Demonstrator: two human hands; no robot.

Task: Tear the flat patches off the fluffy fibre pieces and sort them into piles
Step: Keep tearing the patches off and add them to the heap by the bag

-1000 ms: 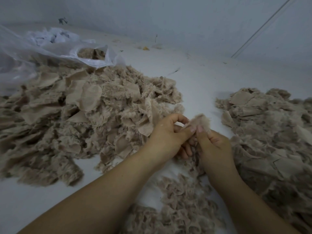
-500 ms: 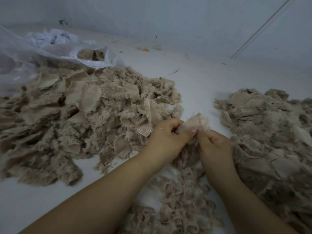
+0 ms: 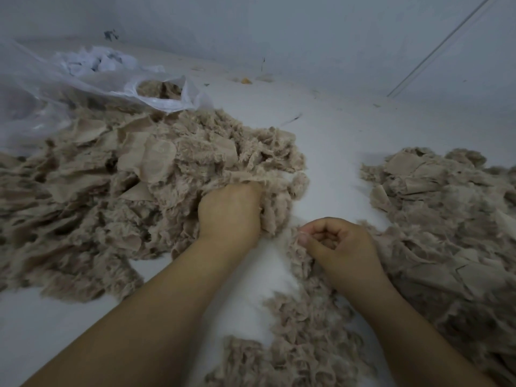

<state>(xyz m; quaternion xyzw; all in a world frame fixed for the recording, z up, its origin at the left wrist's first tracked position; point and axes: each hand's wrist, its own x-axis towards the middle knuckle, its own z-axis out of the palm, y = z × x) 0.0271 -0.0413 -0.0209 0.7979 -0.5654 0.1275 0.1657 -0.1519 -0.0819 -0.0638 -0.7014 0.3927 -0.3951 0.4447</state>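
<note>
So right now the left hand is dug into the near edge of the big beige heap of unsorted fluffy fibre pieces with flat patches still on them, on the left side of the white bench. Its fingers are buried in the fluff, so I honestly can't tell whether they've got hold of a piece or are just rummaging. The right hand hovers just over the strip of loose fluffy tufts running down the middle toward the camera. Its fingers are curled in with the thumb against them. There may be a wisp pinched in there, but it's too small to call.

The pile of torn-off flat beige patches sits on the right, well apart from the big heap. A crumpled clear plastic bag with more fibre inside lies behind the heap.

My guess is this is the grab-the-next-piece step. To do it well:

- Pull out one single piece, not a clump, or half the heap comes dragging along.
- Pick one with its patch showing, so you know where to pinch.
- Get the right hand onto the patch edge and peel rather than yank, because that fluff looks like it sheds easily.
- Keep the gaps between the piles open.
</note>
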